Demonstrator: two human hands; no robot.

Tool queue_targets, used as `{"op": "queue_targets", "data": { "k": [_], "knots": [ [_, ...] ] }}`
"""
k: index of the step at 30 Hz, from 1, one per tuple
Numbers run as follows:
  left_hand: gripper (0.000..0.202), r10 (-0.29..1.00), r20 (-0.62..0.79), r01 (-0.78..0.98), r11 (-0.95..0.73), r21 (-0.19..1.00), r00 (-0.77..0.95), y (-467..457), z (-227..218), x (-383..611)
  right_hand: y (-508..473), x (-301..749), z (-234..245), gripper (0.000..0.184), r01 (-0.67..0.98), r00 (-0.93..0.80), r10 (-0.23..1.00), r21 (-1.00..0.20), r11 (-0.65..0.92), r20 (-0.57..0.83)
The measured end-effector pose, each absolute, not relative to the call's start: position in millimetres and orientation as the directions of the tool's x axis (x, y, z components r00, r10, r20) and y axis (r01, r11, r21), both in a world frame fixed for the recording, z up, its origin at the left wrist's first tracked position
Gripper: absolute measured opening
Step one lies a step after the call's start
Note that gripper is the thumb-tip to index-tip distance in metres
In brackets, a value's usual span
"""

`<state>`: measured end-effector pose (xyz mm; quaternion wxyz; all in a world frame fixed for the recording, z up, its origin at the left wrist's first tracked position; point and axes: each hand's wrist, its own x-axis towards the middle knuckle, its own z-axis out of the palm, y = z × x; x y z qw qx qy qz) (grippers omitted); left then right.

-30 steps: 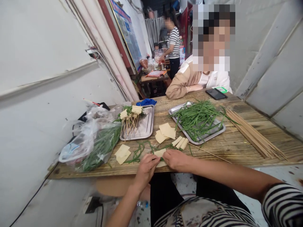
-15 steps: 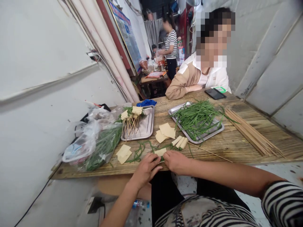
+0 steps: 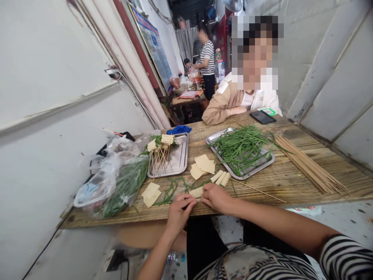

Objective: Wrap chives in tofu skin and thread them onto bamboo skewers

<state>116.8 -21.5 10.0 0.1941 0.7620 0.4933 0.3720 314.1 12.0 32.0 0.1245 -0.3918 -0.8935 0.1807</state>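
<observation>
My left hand [image 3: 180, 210] and my right hand [image 3: 216, 196] rest on the near edge of the wooden table [image 3: 291, 179], fingers curled around a pale tofu sheet [image 3: 196, 191] with green chive stalks [image 3: 171, 189] lying in it. Three rolled tofu pieces [image 3: 221, 177] lie just beyond my right hand. Flat tofu squares [image 3: 204, 163] sit further out, more tofu squares [image 3: 150, 192] to the left. A single bamboo skewer [image 3: 259, 189] lies to the right of my right hand.
A steel tray [image 3: 179, 157] holds finished skewers [image 3: 159, 149]; another tray [image 3: 264, 163] holds loose chives [image 3: 241, 146]. Bamboo skewers [image 3: 311, 165] lie at the right. A plastic bag of chives [image 3: 119, 177] sits left. A person [image 3: 233, 99] leans on the far edge by a phone [image 3: 261, 117].
Both hands stayed at the tofu sheet; my left fingers curled further over it and the sheet looks more folded. The camera shifted slightly.
</observation>
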Motion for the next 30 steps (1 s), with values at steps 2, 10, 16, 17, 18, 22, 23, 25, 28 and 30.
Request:
{"op": "queue_targets", "data": {
  "k": [2,10,16,17,18,22,23,25,28,30],
  "knots": [
    [0.016,0.908,0.354,0.612,-0.414,0.674,0.223,-22.7,14.6,118.1,12.8,312.3,29.0,0.016,0.65,-0.617,0.78,-0.488,0.582,0.108],
    [0.02,0.923,0.318,0.68,-0.377,0.629,0.219,-28.0,22.4,119.5,3.4,306.0,27.7,0.023,0.68,-0.547,0.818,-0.477,0.557,0.176],
    [0.016,0.931,0.347,0.671,-0.331,0.663,0.117,-28.5,15.6,118.8,0.1,301.1,34.4,0.02,0.716,-0.531,0.838,-0.463,0.522,0.124],
    [0.017,0.925,0.362,0.675,-0.341,0.654,0.117,-28.9,15.7,118.7,0.2,300.6,34.0,0.02,0.718,-0.525,0.842,-0.468,0.515,0.123],
    [0.017,0.915,0.383,0.69,-0.36,0.628,0.129,-29.5,16.0,118.5,0.2,300.1,33.2,0.02,0.72,-0.517,0.847,-0.473,0.508,0.123],
    [0.022,0.814,0.515,0.801,-0.486,0.349,0.27,-33.6,17.3,116.2,0.0,298.6,28.7,0.017,0.728,-0.48,0.866,-0.486,0.483,0.141],
    [0.024,0.783,0.533,0.817,-0.514,0.262,0.322,-35.2,17.9,115.4,0.2,298.3,28.0,0.017,0.728,-0.478,0.865,-0.483,0.486,0.151],
    [0.027,0.737,0.538,0.832,-0.543,0.114,0.408,-38.7,19.5,113.9,0.9,297.4,27.4,0.017,0.727,-0.487,0.857,-0.467,0.503,0.166],
    [0.026,0.689,0.555,0.839,-0.543,-0.032,0.466,-43.5,21.7,112.9,2.6,296.4,28.3,0.018,0.723,-0.507,0.845,-0.448,0.525,0.17],
    [0.026,0.653,0.557,0.811,-0.582,-0.065,0.513,-45.0,21.4,113.1,3.5,296.1,29.3,0.018,0.719,-0.516,0.839,-0.447,0.533,0.172]
  ]
}}
